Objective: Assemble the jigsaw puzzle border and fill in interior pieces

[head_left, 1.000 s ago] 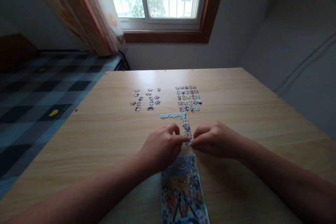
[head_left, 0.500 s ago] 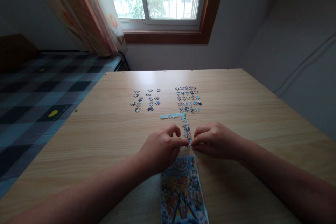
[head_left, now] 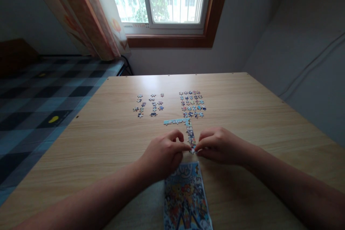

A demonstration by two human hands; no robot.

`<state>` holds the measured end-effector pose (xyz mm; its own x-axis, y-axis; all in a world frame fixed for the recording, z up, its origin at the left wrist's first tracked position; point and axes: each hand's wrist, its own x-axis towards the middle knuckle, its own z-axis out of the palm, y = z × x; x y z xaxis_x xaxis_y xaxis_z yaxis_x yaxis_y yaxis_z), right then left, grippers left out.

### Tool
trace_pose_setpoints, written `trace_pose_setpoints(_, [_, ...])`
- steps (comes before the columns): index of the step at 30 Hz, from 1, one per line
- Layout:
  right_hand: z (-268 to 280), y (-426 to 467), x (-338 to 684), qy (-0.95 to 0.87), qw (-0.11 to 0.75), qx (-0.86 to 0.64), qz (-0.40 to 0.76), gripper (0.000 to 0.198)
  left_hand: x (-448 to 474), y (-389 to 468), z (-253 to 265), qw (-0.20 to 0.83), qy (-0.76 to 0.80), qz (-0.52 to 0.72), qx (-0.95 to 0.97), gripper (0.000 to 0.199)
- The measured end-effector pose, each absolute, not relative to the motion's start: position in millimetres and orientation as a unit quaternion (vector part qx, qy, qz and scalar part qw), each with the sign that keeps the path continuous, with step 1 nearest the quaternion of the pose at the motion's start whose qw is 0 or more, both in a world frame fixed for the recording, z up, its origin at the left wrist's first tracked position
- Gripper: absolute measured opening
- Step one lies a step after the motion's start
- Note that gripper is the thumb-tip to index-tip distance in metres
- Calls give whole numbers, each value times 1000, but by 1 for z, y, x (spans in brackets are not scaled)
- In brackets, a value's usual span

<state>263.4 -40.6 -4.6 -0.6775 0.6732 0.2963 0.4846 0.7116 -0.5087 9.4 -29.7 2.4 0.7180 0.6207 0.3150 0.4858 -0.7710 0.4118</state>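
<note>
Joined jigsaw pieces form a corner-shaped strip (head_left: 190, 131) on the table, one arm running left and the other towards me. At its near end lies a small pale puzzle piece (head_left: 192, 150). My left hand (head_left: 165, 151) is closed, with a fingertip on that piece's left side and the other fingers curled. From the right, my right hand (head_left: 218, 145) pinches the same piece at its edge; the fingertips partly hide it. Just below the hands is a colourful printed picture sheet (head_left: 185, 197), its upper left corner covered by my left hand.
Loose puzzle pieces lie behind the strip in a tight group of rows (head_left: 192, 103) at right and a looser group (head_left: 153, 105) at left. The wooden table (head_left: 107, 125) ends before a window (head_left: 175, 0). A bed with a checked cover (head_left: 54, 86) stands at left.
The view has tilted up slightly, so everything sits a little lower in the picture. Both hands stay at the strip's near end, with more of the pale piece showing between the fingertips.
</note>
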Motion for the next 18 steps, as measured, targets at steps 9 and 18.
trace_pose_setpoints(9, [1, -38, 268, -876, 259, -357, 193, 18, -5, 0, 8, 39, 433, 191, 880, 36])
trace_pose_setpoints(18, [0, -37, 269, -879, 262, -338, 212, 14, -5, 4, 5, 25, 428, 169, 888, 37])
